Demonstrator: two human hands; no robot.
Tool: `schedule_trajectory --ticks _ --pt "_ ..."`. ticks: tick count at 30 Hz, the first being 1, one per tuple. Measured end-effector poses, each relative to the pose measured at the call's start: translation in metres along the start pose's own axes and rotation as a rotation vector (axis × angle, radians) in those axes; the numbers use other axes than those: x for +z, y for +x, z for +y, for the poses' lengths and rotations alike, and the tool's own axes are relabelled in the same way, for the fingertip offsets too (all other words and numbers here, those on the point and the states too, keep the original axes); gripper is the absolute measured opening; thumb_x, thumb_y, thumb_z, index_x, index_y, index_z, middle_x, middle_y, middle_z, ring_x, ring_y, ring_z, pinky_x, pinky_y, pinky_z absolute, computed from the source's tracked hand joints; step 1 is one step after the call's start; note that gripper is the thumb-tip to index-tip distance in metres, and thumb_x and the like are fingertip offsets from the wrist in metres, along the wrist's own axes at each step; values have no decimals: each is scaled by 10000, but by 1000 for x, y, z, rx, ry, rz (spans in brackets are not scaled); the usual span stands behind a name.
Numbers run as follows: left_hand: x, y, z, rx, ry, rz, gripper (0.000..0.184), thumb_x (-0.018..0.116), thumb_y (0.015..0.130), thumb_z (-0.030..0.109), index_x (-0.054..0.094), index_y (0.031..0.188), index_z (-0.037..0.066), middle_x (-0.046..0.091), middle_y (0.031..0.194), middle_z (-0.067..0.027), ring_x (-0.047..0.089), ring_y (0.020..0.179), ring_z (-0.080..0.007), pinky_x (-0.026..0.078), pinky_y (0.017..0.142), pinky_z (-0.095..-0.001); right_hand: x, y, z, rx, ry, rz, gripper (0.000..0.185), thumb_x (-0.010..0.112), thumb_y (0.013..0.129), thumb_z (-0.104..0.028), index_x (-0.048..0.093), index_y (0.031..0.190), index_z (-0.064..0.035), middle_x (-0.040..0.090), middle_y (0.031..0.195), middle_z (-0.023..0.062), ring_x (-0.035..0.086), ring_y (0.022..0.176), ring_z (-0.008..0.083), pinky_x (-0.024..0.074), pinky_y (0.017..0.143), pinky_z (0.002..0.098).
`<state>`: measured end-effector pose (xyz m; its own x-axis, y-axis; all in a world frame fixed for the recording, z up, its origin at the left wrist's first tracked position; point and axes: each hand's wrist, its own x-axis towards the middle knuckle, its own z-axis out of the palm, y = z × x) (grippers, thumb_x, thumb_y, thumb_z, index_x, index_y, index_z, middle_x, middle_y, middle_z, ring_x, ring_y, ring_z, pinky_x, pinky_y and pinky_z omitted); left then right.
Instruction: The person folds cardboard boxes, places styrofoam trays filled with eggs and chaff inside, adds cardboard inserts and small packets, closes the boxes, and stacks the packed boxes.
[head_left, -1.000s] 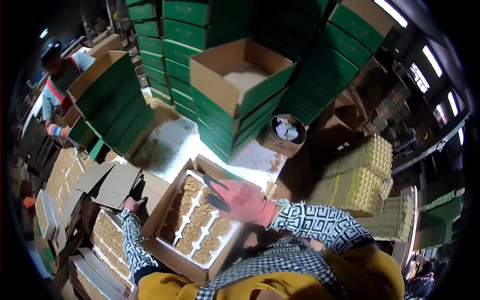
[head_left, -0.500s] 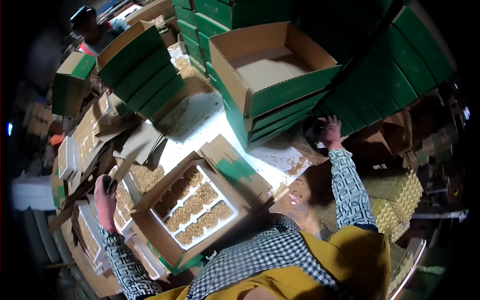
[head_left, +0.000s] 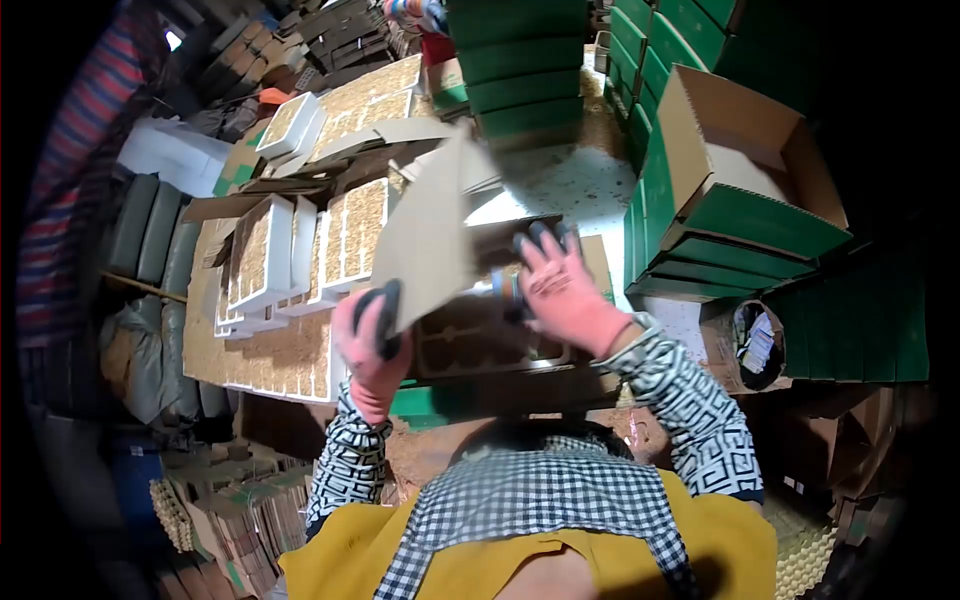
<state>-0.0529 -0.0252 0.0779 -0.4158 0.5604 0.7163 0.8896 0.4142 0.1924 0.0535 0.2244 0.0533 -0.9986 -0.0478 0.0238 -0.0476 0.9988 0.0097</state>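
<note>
My left hand (head_left: 374, 345), in a pink glove with dark fingertips, grips the lower edge of a grey-brown cardboard sheet (head_left: 425, 240), which stands up and is blurred. My right hand (head_left: 568, 292), gloved alike, is over the open cardboard box (head_left: 430, 402) in front of me. A small bluish, shiny thing shows at its thumb; I cannot make out what it is. Inside the box, a foam tray (head_left: 545, 350) with brown filling lies in shadow, partly hidden by the sheet and my right hand.
Foam trays (head_left: 262, 250) with tan filling are stacked at left. An empty open carton (head_left: 765, 220) tops a green stack at right. Below it stands a round dark container (head_left: 757, 345) holding white packets. More green boxes (head_left: 525, 80) rise behind; beside them a person's sleeve (head_left: 415, 12) shows.
My view has turned left. My right hand has come from the round container to above the box. My left hand has brought the cardboard sheet from the left to the box.
</note>
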Motion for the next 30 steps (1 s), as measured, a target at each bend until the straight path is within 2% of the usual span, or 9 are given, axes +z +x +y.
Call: schedule_trajectory --ticks 5,8,9,14,17,21,25,27,30 --pt "3 1 14 230 49 -534 490 723 584 124 619 1063 143 553 925 -65 569 864 -258 464 750 -372 -24 -41 39 255 527 639 395 687 737 -157 608 1118 -87 541 1267 138 467 1201 361 357 1039 455" --pt "8 -2 10 261 -68 -658 469 668 629 109 590 1091 113 543 941 -100 560 837 -293 480 742 -376 -27 -57 24 326 677 716 425 683 716 -88 611 1134 -57 572 1213 155 518 1147 352 398 1007 426" --pt "6 -3 4 112 -137 -509 466 653 648 75 577 1108 90 551 958 -104 569 853 -290 482 769 -374 -34 -57 21 196 584 664 432 680 711 -84 605 1134 -42 569 1216 160 506 1169 353 398 1005 416" --pt "0 3 -24 -484 -862 171 378 512 827 -122 508 1195 -38 571 1102 -97 563 1015 -181 432 919 -279 -20 -81 21 611 950 908 318 607 768 33 644 1081 -9 644 1063 118 621 973 215 483 851 297" --pt "-5 6 -31 -521 -855 122 394 519 812 -119 514 1195 -29 559 1065 -88 556 989 -182 420 928 -276 6 -87 21 653 1147 780 299 615 777 27 650 1071 -6 647 1024 93 626 931 183 497 784 257" --pt "6 -10 -30 -482 -707 42 423 565 702 -113 569 1114 -17 534 1077 -118 545 999 -229 425 913 -302 -38 -31 -1 184 223 373 368 641 833 -217 627 1165 -59 567 1272 144 547 1136 283 416 962 402" --pt "7 -10 -19 -247 -444 -38 439 559 705 -126 581 1130 -17 548 1099 -115 551 1014 -237 429 922 -315 17 14 -1 46 -387 -135 217 513 854 -199 635 1015 -119 587 992 53 533 976 233 402 898 399" --pt "8 -11 -16 -196 -421 -34 460 570 671 -126 592 1115 -7 562 1026 -135 559 948 -279 456 862 -336 14 10 3 125 -166 -59 170 576 789 -189 630 943 -142 581 933 23 540 937 216 405 859 394" --pt "-2 -6 -9 -10 -279 -106 469 592 649 -111 600 1103 3 571 962 -156 562 868 -329 478 776 -369 -22 -44 16 259 102 579 237 683 664 -172 656 898 -143 637 922 50 588 898 269 439 811 403"
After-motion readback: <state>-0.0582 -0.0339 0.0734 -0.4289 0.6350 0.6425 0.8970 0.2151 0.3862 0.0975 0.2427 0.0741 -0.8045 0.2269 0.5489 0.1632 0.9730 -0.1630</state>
